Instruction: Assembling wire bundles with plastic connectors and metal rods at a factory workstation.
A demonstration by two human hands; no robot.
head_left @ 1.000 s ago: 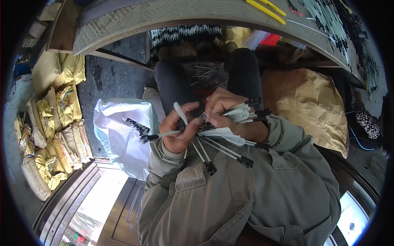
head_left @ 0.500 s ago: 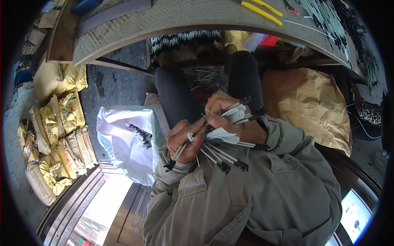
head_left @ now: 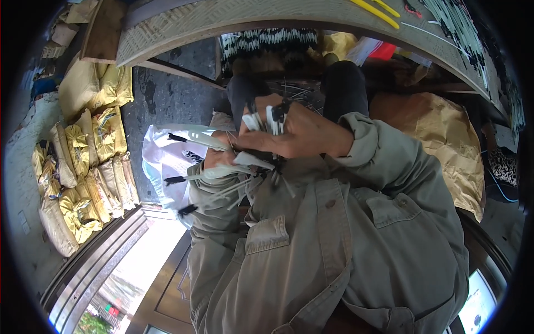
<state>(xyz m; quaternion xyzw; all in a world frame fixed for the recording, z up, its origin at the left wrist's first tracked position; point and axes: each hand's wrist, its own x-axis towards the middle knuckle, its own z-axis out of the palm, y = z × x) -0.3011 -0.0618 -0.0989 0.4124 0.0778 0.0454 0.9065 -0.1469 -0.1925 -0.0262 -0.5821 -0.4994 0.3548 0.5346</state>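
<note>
In front of my chest my hands are close together, both full of thin white strips with black tips; their exact kind I cannot make out. My right hand (head_left: 297, 133) is closed on a bunch of white strips (head_left: 253, 122), whose black ends point up and are smeared by motion. Close beside it on the left, my left hand (head_left: 217, 158) is closed, partly hidden behind more black-tipped strips (head_left: 208, 140). Several of these fan out left and down over my left sleeve. Where the two hands meet, the fingers overlap and their grip is hard to see.
Ahead stands a table (head_left: 183, 33) holding yellow-handled pliers (head_left: 378, 12) and a pile of strips (head_left: 459, 39). More strips (head_left: 267, 44) are stacked beneath it. A white plastic bag (head_left: 158, 156) and yellow sacks (head_left: 83, 145) are left; a brown paper sack (head_left: 439, 145) is right.
Both hands have moved left and up in the picture, still holding strips. The strips in my left hand now point leftward, those in my right hand upward. The view has shifted slightly.
</note>
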